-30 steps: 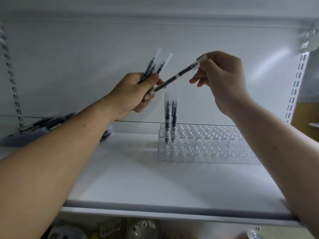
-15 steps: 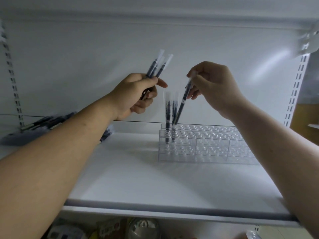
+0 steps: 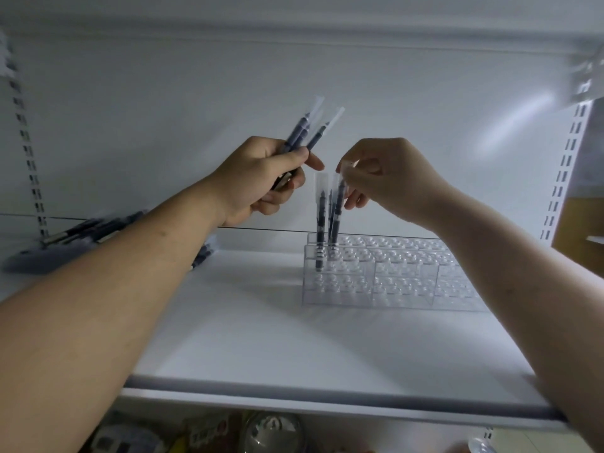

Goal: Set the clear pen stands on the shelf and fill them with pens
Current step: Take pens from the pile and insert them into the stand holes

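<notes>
**Pen lowered into the stand's rear-left corner**

We see the stand point(image 3: 408, 289) sitting on the shelf point(image 3: 261, 338), right of centre and close to the back panel point(image 3: 196, 93). It is clear and stepped, with rows of round sockets. The pen point(image 3: 338, 210) is nearly upright, and its lower end sits among the rear-left sockets, just beside the standing pens point(image 3: 320, 230). How many stand there we cannot tell, because the barrels overlap.

The right hand point(image 3: 392, 181) pinches the pen's clear top end between thumb and fingers. The left hand point(image 3: 258, 181) is wrapped round a bundle point(image 3: 304, 129) of pens, with their clear caps pointing up and to the right. The two hands are near each other but not touching.

Change from the earlier frames:
- One second ago the pen lay slantwise between the hands, high above the stand.
- Half a second ago it was tipped point-down over the rear-left corner.
- Now it is steeper and lower, and the right hand has come down with it.
- The left hand and its bundle have hardly shifted.
- The stand has not moved.

Surroundings:
- A pile point(image 3: 81, 230) of loose dark pens lies at the far left of the shelf.
- Slotted uprights point(image 3: 568, 158) flank the back panel.
- Blurred goods point(image 3: 271, 433) show below the shelf edge.

Obstructions:
- The left forearm point(image 3: 114, 289) covers the right part of the pile.
- The right forearm point(image 3: 523, 289) hides the right end of the stand.
</notes>
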Tool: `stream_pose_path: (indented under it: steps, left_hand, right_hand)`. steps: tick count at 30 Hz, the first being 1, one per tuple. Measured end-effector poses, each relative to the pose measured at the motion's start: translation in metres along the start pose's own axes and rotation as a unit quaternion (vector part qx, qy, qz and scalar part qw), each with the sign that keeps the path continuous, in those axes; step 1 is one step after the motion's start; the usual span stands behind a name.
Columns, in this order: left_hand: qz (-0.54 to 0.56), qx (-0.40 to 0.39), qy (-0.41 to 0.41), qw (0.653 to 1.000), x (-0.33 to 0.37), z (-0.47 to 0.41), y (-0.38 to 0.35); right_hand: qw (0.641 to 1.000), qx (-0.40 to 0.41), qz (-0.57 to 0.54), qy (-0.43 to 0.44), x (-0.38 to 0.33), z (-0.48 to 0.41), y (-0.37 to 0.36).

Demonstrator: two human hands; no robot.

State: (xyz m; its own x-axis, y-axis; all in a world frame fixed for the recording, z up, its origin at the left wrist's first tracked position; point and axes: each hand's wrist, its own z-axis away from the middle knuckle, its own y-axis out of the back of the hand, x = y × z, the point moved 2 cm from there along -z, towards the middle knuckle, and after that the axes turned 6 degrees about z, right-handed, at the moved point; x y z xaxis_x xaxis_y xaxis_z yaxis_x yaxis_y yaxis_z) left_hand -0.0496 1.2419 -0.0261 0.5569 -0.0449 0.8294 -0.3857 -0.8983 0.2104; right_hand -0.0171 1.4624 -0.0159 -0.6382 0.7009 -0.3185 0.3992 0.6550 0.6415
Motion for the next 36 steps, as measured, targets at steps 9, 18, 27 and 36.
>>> stream_pose_path:
  steps: [9, 18, 27, 36]
  left_hand:
    - [-0.005, 0.000, -0.007, 1.000, 0.001, 0.002, -0.002]
    - [-0.010, -0.007, -0.005, 1.000, 0.000, 0.002, -0.002]
    - [-0.010, 0.002, -0.014, 1.000, 0.002, 0.002, -0.002]
    - [-0.009, 0.001, -0.022, 1.000, 0.004, 0.002, -0.001]
  right_hand:
    - [1.000, 0.022, 0.004, -0.011, -0.002, 0.001, 0.001]
    - [0.997, 0.036, 0.064, 0.022, -0.002, 0.004, 0.003]
    - [0.997, 0.033, 0.072, -0.008, 0.003, 0.000, 0.003]
    - [0.993, -0.005, 0.108, 0.041, 0.001, 0.001, -0.001]
